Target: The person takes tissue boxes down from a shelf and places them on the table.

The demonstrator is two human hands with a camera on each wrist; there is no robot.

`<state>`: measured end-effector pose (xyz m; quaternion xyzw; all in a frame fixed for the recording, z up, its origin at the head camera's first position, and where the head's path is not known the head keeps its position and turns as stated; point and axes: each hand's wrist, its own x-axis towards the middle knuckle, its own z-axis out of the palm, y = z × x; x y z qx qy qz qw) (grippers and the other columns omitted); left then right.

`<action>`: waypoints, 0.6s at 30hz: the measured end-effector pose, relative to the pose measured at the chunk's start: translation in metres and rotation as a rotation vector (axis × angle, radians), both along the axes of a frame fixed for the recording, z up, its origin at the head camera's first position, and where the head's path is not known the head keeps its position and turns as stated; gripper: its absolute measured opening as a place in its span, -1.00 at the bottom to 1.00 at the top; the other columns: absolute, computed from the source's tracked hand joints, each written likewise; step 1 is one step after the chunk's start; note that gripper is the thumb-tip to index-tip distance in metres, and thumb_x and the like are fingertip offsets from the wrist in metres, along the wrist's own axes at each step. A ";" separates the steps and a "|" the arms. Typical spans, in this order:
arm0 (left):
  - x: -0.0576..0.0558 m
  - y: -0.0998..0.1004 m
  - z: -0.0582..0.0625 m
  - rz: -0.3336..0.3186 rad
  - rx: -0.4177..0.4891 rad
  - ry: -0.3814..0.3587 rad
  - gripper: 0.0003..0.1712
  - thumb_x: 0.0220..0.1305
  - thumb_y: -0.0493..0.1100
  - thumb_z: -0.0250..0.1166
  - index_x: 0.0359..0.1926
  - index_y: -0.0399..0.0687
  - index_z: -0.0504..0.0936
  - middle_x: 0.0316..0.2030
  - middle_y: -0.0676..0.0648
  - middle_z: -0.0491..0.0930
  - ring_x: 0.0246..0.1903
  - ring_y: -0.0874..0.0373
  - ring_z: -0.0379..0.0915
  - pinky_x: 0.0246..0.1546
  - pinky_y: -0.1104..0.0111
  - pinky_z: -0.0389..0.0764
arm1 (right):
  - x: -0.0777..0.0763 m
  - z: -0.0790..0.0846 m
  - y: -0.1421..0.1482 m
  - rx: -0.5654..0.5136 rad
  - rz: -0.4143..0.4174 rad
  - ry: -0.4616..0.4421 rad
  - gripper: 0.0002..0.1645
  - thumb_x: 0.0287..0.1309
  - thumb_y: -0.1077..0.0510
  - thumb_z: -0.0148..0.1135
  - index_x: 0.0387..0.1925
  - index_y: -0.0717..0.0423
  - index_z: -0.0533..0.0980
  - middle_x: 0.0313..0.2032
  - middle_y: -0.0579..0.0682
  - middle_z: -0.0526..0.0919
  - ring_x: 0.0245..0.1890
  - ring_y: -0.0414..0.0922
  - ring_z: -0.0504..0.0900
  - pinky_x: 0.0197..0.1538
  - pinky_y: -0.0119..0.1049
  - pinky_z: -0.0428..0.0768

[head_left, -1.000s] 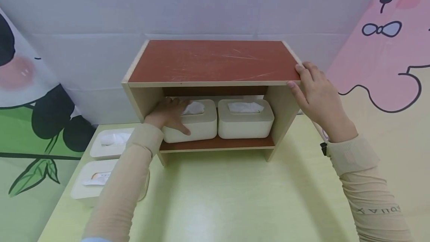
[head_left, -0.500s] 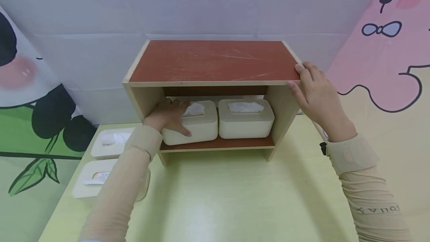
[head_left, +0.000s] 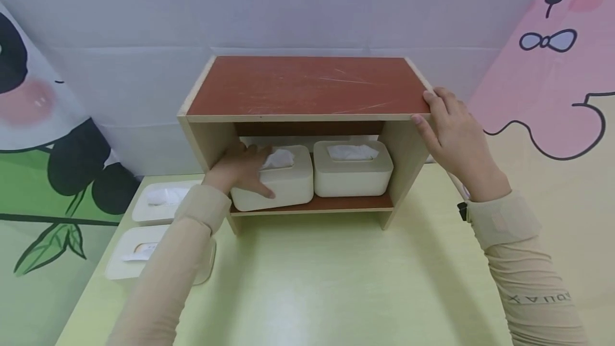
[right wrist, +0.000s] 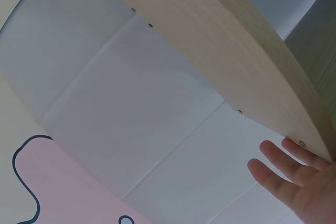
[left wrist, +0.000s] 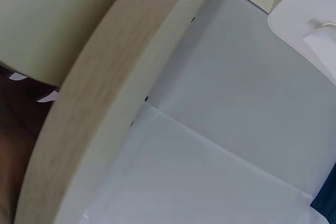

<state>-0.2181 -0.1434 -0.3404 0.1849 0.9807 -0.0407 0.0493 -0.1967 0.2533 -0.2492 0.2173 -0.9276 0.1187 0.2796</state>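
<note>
A small wooden shelf [head_left: 307,87] with a red-brown top stands on the table, holding two cream tissue boxes side by side. My left hand [head_left: 240,170] reaches inside and grips the left tissue box [head_left: 288,188], its thumb on the box's front. That box sits slightly askew, with its left end nearer the front. Beside it stands the right tissue box [head_left: 353,175]. My right hand [head_left: 454,140] holds the shelf's upper right front corner, thumb at the front edge. In the right wrist view, several fingers [right wrist: 286,163] extend beside the side panel [right wrist: 220,45].
Two more tissue boxes, one at the back [head_left: 160,202] and one nearer [head_left: 139,252], stand left of the shelf, partly behind my left sleeve [head_left: 168,266]. The pale table [head_left: 307,276] extends in front of the shelf. Behind hangs a pale cloth backdrop [head_left: 307,9].
My left hand has drawn the left tissue box slightly forward, its left end further than its right. My right hand stays on the shelf corner.
</note>
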 end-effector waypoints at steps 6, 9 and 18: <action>0.009 -0.002 -0.003 -0.046 0.031 0.050 0.31 -0.49 0.55 0.33 0.31 0.00 0.17 -0.04 -0.21 0.44 -0.08 -0.22 0.37 -0.02 0.03 0.38 | 0.000 0.000 0.000 0.002 0.006 0.005 -0.38 0.33 -0.09 -0.15 0.24 0.26 0.21 0.21 0.29 0.26 0.11 0.31 0.33 0.07 0.25 0.32; 0.013 -0.002 -0.004 -0.075 0.055 0.086 0.28 -0.50 0.53 0.35 0.27 -0.02 0.22 -0.10 -0.19 0.47 -0.14 -0.17 0.39 -0.10 0.07 0.42 | 0.001 0.001 0.000 0.004 0.004 0.005 -0.38 0.33 -0.09 -0.15 0.24 0.26 0.21 0.21 0.29 0.26 0.12 0.31 0.32 0.06 0.25 0.33; 0.025 0.001 -0.002 -0.113 0.084 0.123 0.22 -0.53 0.50 0.38 0.23 0.01 0.30 -0.04 -0.05 0.50 -0.09 -0.02 0.41 -0.17 0.10 0.46 | 0.002 0.002 0.000 0.006 0.007 0.001 -0.38 0.34 -0.08 -0.15 0.24 0.26 0.21 0.22 0.29 0.26 0.11 0.31 0.33 0.05 0.25 0.33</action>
